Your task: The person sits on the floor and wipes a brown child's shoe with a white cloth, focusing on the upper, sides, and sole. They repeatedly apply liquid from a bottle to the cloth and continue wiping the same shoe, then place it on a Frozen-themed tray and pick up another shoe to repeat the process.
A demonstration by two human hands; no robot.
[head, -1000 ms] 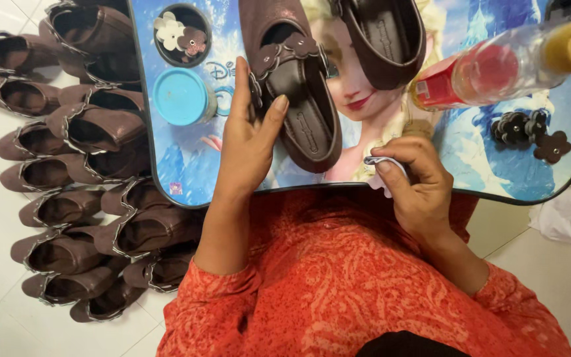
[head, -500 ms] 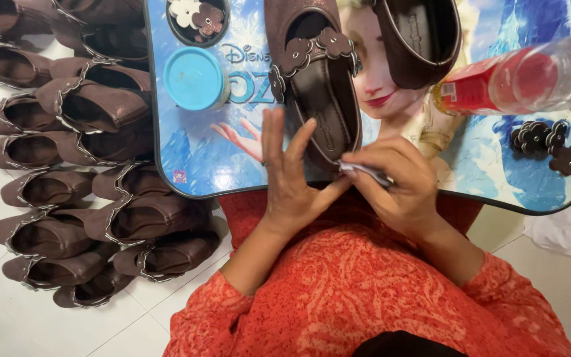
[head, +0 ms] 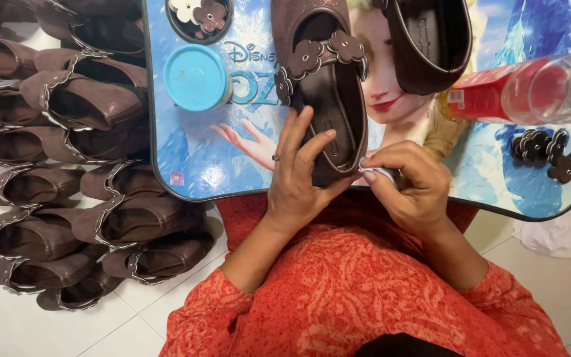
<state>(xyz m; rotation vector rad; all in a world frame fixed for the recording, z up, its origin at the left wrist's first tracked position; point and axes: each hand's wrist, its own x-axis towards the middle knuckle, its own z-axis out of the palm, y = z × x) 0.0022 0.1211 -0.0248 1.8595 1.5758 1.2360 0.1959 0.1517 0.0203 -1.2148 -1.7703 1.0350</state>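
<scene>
- Just now the left hand point(head: 299, 178) lies over the heel end of a brown shoe point(head: 322, 86), fingers spread along its inner edge and thumb under the rim, holding it steady on the blue lap table point(head: 199, 158).
- Right beside that heel, the right hand point(head: 408, 185) is pinched shut on a small white cloth point(head: 378, 173) pressed to the shoe's back edge.
- Across the shoe's strap sit dark flower trims point(head: 328, 53); more loose flowers point(head: 546, 152) lie well to the shoe's right, past a tipped clear bottle with a red label point(head: 530, 89).
- Left of the shoe stand a round blue lid point(head: 196, 77) and, off the table, rows of finished brown shoes point(head: 67, 178).
- Risk, as I judge it: hard rubbing could push the shoe forward into the second shoe point(head: 427, 39), or smear the heel.
</scene>
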